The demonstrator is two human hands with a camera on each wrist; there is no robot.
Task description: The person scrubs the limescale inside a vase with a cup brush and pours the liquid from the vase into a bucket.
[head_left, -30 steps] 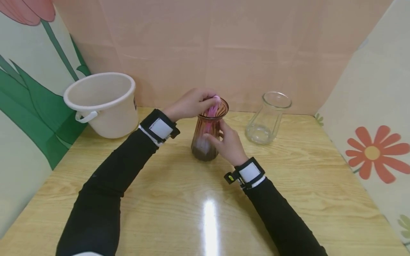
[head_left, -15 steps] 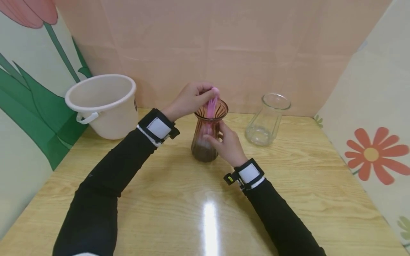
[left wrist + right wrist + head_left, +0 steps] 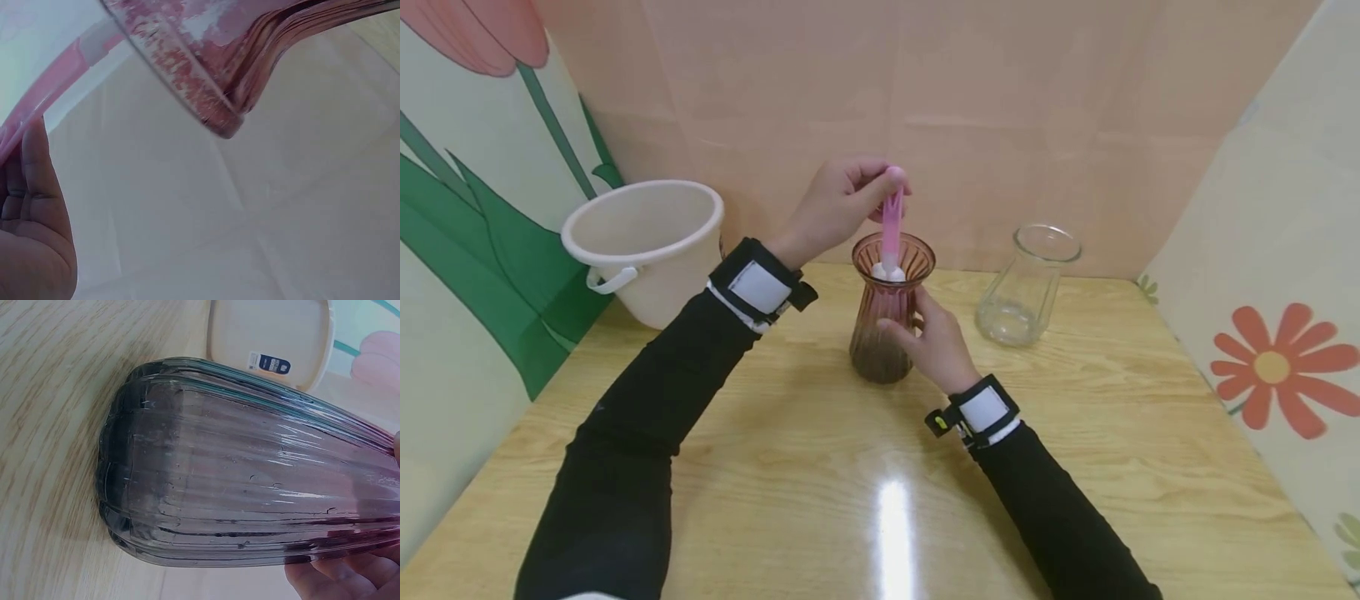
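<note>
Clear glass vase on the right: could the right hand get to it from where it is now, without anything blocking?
Probably yes. The right hand holds the brown ribbed vase, and the clear glass vase stands apart to its right with only bare table between them. It would have to let go of the brown vase first.

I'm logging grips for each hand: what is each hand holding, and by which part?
The left hand pinches the pink plastic brush handle at its top end. The right hand holds the ribbed brown glass vase by its lower body.
</note>
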